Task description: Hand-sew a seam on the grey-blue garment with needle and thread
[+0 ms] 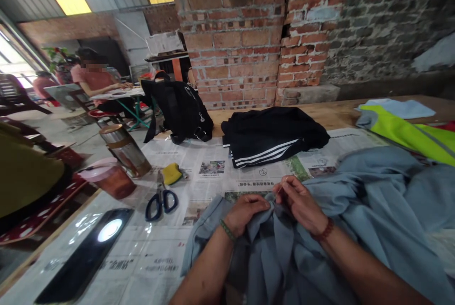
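Note:
A large grey-blue garment lies spread and bunched over the table's right side and hangs down in folds between my forearms. My left hand is closed, pinching a gathered edge of this cloth between thumb and fingers. Close beside it, my right hand is raised at the same edge, thumb and fingertips pressed together. Between those fingertips shows a thin, pale, needle-like thing, too small to make out clearly. To the left of my hands lie dark-handled scissors, their blades pointing away from me.
Newspaper under clear plastic covers the table. Left are a dark phone-like slab, a lidded cup, a steel flask and a yellow piece. Behind: a black backpack, folded black clothing, a neon vest. People sit at far left.

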The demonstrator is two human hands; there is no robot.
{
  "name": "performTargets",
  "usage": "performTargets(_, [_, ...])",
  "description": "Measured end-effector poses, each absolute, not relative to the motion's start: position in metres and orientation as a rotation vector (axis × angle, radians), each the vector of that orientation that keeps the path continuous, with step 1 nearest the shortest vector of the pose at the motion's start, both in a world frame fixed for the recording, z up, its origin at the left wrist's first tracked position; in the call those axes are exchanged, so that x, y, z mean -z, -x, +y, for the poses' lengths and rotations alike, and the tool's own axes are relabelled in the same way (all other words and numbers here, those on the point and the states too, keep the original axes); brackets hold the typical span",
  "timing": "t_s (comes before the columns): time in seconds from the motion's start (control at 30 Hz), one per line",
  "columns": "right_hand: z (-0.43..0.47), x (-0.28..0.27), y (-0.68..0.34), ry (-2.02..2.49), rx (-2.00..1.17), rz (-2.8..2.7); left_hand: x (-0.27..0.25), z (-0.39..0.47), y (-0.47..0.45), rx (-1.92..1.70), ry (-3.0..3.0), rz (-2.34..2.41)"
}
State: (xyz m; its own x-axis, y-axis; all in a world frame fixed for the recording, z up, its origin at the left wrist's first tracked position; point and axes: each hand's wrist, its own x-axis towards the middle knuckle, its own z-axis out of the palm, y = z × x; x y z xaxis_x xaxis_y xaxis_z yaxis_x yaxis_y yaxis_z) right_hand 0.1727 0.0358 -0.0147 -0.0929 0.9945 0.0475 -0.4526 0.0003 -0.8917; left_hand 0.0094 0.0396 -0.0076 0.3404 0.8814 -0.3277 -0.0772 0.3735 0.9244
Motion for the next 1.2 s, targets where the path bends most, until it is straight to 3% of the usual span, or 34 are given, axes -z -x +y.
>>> performTargets(0.33, [0.054,0.008,-0.216,0.606,-1.56,-0.646,0.001,0.041,-0.008,-0.782,-0.892,0.99])
performTargets(1.2, [0.073,0.001,-0.289,0.47,-0.818,-0.516,0.004,0.043,-0.006,-0.762,-0.854,0.977])
